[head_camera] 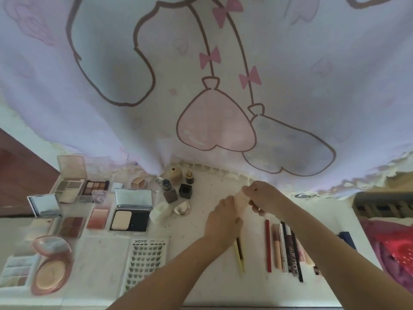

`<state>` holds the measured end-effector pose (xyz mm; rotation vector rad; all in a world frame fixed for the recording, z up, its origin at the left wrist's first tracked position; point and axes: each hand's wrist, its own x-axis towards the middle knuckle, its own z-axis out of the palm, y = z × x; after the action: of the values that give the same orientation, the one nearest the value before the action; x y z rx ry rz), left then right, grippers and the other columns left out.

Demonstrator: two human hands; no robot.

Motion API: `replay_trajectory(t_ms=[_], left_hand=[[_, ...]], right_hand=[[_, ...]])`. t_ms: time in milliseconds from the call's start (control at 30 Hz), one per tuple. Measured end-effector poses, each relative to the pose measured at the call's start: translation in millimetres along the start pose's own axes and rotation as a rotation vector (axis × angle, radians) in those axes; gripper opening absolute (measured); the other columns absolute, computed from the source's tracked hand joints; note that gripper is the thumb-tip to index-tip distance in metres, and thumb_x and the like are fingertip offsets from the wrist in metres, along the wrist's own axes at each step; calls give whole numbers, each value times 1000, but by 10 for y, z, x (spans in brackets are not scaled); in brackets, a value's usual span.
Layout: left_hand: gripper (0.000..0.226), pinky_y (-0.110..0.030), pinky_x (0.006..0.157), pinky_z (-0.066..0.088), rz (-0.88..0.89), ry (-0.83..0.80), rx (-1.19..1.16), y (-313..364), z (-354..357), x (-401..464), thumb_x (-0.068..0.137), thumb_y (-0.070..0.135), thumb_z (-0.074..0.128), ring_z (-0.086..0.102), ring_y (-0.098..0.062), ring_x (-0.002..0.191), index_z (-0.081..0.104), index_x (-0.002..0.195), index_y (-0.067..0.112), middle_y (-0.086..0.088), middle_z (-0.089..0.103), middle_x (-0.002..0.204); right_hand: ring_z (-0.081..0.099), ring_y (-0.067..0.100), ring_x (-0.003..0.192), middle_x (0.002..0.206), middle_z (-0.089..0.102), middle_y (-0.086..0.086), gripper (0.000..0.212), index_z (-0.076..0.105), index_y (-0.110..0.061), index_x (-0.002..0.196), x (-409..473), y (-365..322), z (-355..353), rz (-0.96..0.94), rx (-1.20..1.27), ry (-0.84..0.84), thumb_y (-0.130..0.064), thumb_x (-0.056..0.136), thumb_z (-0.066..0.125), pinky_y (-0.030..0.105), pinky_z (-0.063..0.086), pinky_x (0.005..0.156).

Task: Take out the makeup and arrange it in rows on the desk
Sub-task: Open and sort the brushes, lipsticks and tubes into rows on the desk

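Makeup tube (238, 199) (pale, upright) is pinched between your left hand (223, 220) below and right hand (262, 195) above, left of the pencil row (283, 247).

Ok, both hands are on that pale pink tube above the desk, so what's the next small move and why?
Probably set the pale pink tube down in the bare patch of the desk beside the small bottles. The left hand and right hand both grip it in the air, while the palettes and pencils already lie in rows.
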<state>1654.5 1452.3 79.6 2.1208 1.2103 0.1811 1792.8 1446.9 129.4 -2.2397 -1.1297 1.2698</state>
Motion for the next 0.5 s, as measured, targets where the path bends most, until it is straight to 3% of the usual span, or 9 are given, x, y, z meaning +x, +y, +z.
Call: replay_trajectory(t_ms=[133, 267, 333, 400, 500], left_hand=[[21, -33, 76, 55, -69, -196, -281, -292, -501, -225, 96, 22, 45, 65, -18, 83, 51, 114, 14, -4, 65, 102], [28, -32, 70, 58, -171, -458, -804, -583, -941, -584, 98, 26, 49, 69, -26, 77, 45, 121, 10, -10, 70, 96], [38, -33, 70, 57, -159, -475, -811, -690, -1034, -705, 98, 25, 50, 68, -28, 78, 34, 130, 14, -12, 70, 96], [43, -37, 68, 58, -138, -401, -700, -780, -1069, -801, 97, 23, 50, 67, -25, 74, 30, 134, 14, -11, 68, 93], [35, -41, 70, 57, -72, -296, -500, -841, -1072, -879, 95, 24, 50, 65, -21, 69, 41, 127, 17, -10, 67, 92]], right_hand=[[42, 8, 52, 66, 47, -5, 27, 44, -23, 74, -101, -284, 266, -199, -129, -44, -39, 95, 43, 19, 35, 52], [56, 4, 69, 86, 58, -9, 8, 52, -29, 102, -277, -513, 450, -418, -160, -211, -29, 98, 45, 17, 46, 60], [61, 7, 93, 108, 58, -10, 18, 55, -33, 110, -327, -568, 453, -418, -47, -335, -23, 96, 50, 21, 54, 68], [60, 10, 103, 117, 54, -11, 22, 54, -37, 116, -394, -673, 496, -347, 44, -406, -29, 96, 51, 25, 56, 73], [67, 9, 75, 97, 63, -6, 31, 54, -28, 114, -513, -824, 633, -231, -118, -408, -49, 96, 39, 20, 51, 59]])
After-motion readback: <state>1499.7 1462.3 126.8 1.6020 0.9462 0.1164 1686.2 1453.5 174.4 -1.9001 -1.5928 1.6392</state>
